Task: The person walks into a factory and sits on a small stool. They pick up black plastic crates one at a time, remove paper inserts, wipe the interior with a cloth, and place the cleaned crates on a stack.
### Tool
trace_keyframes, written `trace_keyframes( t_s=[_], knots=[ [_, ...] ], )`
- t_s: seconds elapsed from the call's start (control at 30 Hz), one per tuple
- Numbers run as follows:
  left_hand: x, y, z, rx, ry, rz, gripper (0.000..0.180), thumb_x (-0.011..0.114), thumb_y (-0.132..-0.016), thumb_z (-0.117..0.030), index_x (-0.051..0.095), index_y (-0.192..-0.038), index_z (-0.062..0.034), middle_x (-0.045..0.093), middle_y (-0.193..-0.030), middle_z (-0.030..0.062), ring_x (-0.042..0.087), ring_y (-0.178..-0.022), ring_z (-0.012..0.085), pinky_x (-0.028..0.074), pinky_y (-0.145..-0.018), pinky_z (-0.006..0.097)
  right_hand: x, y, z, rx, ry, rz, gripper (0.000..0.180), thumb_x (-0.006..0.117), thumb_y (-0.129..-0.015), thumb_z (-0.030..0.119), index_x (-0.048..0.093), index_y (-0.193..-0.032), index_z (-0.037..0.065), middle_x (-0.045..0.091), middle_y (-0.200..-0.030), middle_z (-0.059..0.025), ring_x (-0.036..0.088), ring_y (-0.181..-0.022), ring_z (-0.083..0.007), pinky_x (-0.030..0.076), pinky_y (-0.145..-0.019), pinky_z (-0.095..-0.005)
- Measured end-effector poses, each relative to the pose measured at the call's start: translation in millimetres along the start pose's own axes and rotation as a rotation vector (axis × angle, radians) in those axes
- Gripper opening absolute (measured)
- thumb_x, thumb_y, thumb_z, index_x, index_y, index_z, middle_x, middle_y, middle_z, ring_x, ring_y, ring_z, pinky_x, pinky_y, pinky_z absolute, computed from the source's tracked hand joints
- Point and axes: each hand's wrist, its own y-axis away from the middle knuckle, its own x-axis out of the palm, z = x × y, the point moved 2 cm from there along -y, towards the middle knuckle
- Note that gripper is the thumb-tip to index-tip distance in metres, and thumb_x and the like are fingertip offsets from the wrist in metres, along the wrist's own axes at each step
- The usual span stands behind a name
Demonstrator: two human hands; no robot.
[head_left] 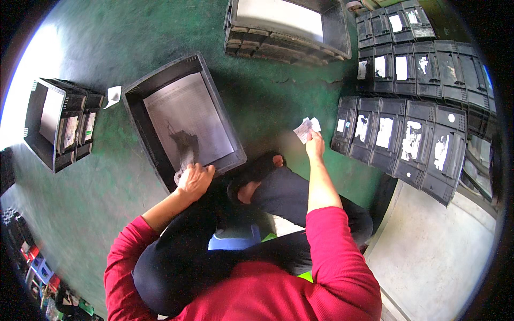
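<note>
A black plastic crate [225, 125] stands tilted toward me on the floor, with a printed white sheet [182, 107] lying on its bottom. My left hand [195, 181] is closed over the crate's near rim, its fingertips partly hidden. Just beyond those fingers, a dark fuzzy patch [186, 145] spreads over the sheet; whether it is cloth or a stain I cannot tell. Out to the right, above the floor, my right hand [316, 144] pinches crumpled white paper scraps [304, 130].
Stacked black crates with torn white labels [384, 131] line the right side. Another crate [284, 45] lies at the far middle, and nested crates [69, 123] stand at left near a paper scrap [113, 97]. A blue stool [233, 243] shows between my legs.
</note>
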Motion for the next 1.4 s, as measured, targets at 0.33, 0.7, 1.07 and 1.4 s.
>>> trace_keyframes(
  t_s=[0.33,0.7,1.07,1.4],
  knots=[
    [-30.1,8.7,12.1,0.108,0.177,-0.106,0.063,0.06,-0.078,-0.052,0.05,-0.118,-0.0052,0.058,-0.088,0.0091,0.06,-0.078,0.0254,0.048,-0.067,0.037,4.2,-8.1,18.3,-0.037,0.277,0.035,0.015,0.06,-0.08,0.018,0.065,-0.09,0.008,0.065,-0.098,-0.0123,0.064,-0.085,-0.0326,0.051,-0.072,-0.0427],
    [-63.0,23.9,73.3,0.136,0.328,-0.529,0.029,0.061,-0.084,-0.034,0.06,-0.099,-0.0095,0.06,-0.095,0.0079,0.056,-0.09,0.0259,0.043,-0.082,0.04,17.2,-28.0,10.4,-0.04,0.384,0.171,0.024,0.065,-0.079,0.024,0.059,-0.099,0.011,0.067,-0.093,-0.014,0.065,-0.08,-0.035,0.051,-0.069,-0.047],
    [14.5,25.5,353.2,-1.11,0.108,-0.549,0.044,0.07,-0.072,-0.016,0.056,-0.113,-0.0075,0.052,-0.12,0.0103,0.046,-0.113,0.0321,0.041,-0.093,0.048,-5.4,-26.8,22.7,0.227,0.263,0.267,0.046,0.07,-0.075,0.026,0.049,-0.114,0.015,0.064,-0.1,-0.0167,0.061,-0.095,-0.0356,0.048,-0.082,-0.0466],
    [-114.1,24.7,178.5,0.017,2.145,-0.596,0.026,0.058,-0.088,-0.005,0.055,-0.114,-0.0046,0.061,-0.109,0.0052,0.06,-0.097,0.0152,0.05,-0.082,0.03,-89.1,24.2,332.5,-0.216,-1.328,0.592,0.062,0.076,-0.075,0.025,0.048,-0.126,0.004,0.052,-0.124,-0.0151,0.054,-0.109,-0.0209,0.046,-0.089,-0.032]
  ],
)
